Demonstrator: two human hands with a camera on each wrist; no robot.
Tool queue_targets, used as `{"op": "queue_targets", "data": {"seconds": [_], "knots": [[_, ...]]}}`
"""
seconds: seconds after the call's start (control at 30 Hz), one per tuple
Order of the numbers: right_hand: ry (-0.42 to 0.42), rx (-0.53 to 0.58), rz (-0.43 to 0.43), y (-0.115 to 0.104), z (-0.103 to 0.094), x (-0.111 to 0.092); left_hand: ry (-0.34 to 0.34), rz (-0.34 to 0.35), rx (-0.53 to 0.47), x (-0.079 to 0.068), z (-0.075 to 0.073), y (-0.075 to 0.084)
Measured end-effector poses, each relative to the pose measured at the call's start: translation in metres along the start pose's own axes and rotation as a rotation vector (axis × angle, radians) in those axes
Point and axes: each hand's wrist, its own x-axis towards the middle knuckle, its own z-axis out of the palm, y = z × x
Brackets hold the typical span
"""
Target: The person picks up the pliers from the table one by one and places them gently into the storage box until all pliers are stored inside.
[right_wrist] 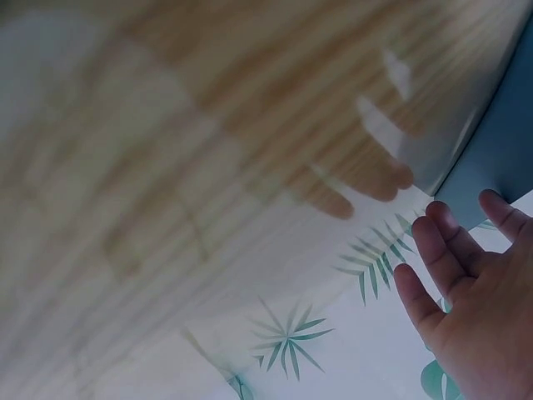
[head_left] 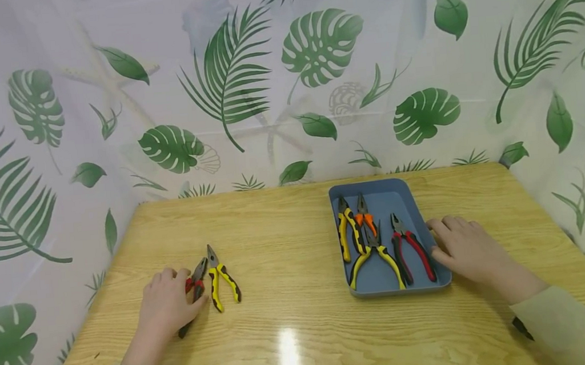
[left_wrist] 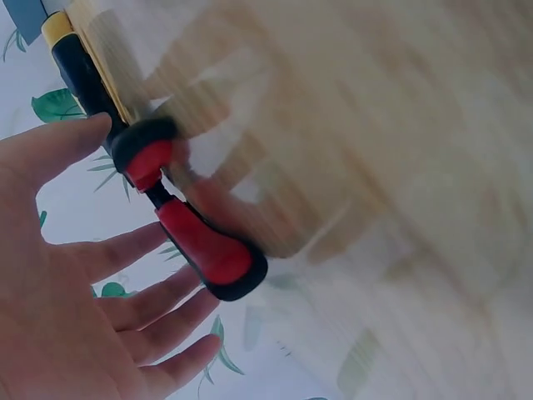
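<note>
My left hand is lowered over red-and-black pliers lying on the table at the left. In the left wrist view, its fingers reach loosely past the red-and-black handles, thumb tip right by them. Just right of these lie yellow-and-black pliers, handles spread, jaws pointing away. My right hand is at the right side of the blue tray, loosely bent fingers right at its wall. Inside the tray are red-and-black pliers, orange-handled pliers and two yellow-handled pairs, one thin-nosed.
A wooden table carries everything, with the tray toward its right back part. Behind and at both sides hangs a white cloth printed with green leaves. A bright light reflection shows near the table's front.
</note>
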Motion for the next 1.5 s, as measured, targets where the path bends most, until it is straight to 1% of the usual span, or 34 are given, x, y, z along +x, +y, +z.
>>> {"op": "queue_targets", "data": {"seconds": [0.17, 0.43, 0.63, 0.83, 0.93, 1.07, 1.27, 1.5], "knots": [[0.003, -0.003, -0.001, 0.001, -0.001, 0.0, -0.06, 0.008, 0.019, 0.001, 0.0, 0.0], [-0.008, -0.003, 0.001, 0.0, -0.002, 0.0, -0.145, -0.046, -0.017, 0.001, 0.002, -0.001], [-0.008, -0.001, 0.0, 0.0, -0.001, 0.0, -0.191, -0.059, -0.03, 0.001, -0.002, 0.0], [-0.002, -0.001, -0.014, 0.002, 0.001, 0.001, -0.287, -0.08, -0.027, 0.001, -0.009, 0.0], [0.006, 0.012, -0.02, 0.002, 0.002, 0.0, -0.32, -0.084, -0.038, 0.003, -0.01, -0.002], [0.011, 0.027, -0.018, 0.002, 0.002, -0.001, -0.344, -0.08, -0.058, 0.006, -0.011, -0.003], [0.009, 0.04, -0.015, 0.002, 0.001, -0.001, -0.368, -0.097, -0.088, 0.009, -0.013, 0.0], [0.01, 0.038, -0.019, 0.002, 0.002, -0.002, -0.385, -0.12, -0.094, 0.012, -0.005, -0.003]]}}
